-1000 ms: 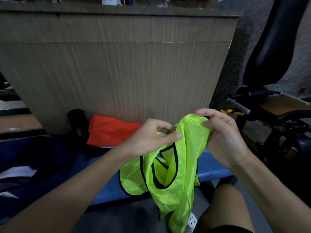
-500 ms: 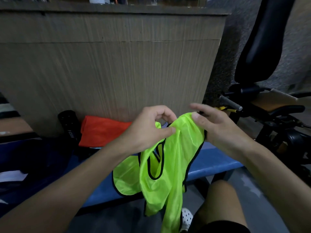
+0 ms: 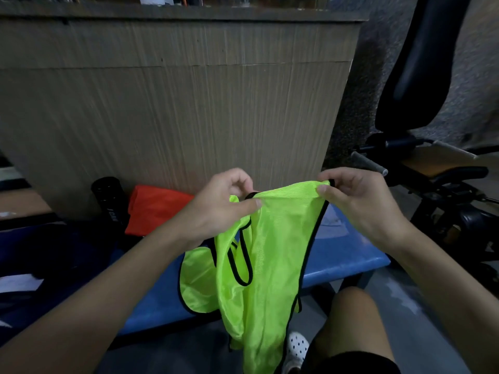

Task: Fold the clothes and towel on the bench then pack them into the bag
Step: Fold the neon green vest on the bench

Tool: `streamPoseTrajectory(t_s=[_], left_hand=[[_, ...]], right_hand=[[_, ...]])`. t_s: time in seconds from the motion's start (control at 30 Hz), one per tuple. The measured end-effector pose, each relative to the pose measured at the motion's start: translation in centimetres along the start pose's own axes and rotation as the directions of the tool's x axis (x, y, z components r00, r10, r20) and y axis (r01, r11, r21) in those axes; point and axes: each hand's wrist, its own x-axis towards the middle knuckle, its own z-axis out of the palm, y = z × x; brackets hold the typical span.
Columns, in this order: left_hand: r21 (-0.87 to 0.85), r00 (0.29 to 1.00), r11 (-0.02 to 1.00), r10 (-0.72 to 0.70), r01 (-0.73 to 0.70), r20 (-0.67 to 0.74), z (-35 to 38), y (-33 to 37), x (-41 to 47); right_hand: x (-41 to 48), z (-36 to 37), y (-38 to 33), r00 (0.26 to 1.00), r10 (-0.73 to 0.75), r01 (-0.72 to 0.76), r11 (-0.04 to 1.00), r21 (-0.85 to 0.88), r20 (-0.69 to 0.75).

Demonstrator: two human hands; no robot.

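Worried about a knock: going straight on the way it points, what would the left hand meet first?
Likely the wooden panel behind the bench; the left hand, pinching the yellow vest, aims there. Depth unclear.

Neon yellow-green vest (image 3: 270, 252), fine ribbed mesh weave, black piping along edges and openings. Left of it, plain orange-red cloth (image 3: 156, 211). Bright blue bench (image 3: 345, 252). Dark navy bag (image 3: 54, 252) at left, white patch (image 3: 19, 283) on it. Black cylinder (image 3: 108, 198) with white lettering. Far grey-brown panel (image 3: 175, 103), vertical grain. Near, white shoe (image 3: 298, 346) dotted with holes; black shorts (image 3: 351, 363). Far right, black seat pad (image 3: 421, 63), speckled grey wall (image 3: 475, 90).
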Motion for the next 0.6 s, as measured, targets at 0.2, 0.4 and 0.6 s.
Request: streamPoseTrajectory(t_s=[0.2, 0.4, 0.6], left_hand=[[-0.278, 0.991, 0.952, -0.109, 0.127, 0.080, 1.9, 0.1, 0.4], [-0.127, 0.995, 0.991, -0.024, 0.036, 0.096, 3.3, -0.1, 1.3], [-0.120, 0.997, 0.993, -0.007, -0.003, -0.082, 3.7, -0.4, 1.5]], right_hand=[[-0.2, 0.7, -0.3, 0.995, -0.081, 0.067, 0.976, 0.206, 0.060], [-0.4, 0.7, 0.0, 0.996, -0.078, 0.054, 0.923, 0.382, 0.049], [-0.5, -0.3, 0.1, 1.000, -0.023, 0.029, 0.929, 0.369, -0.020]])
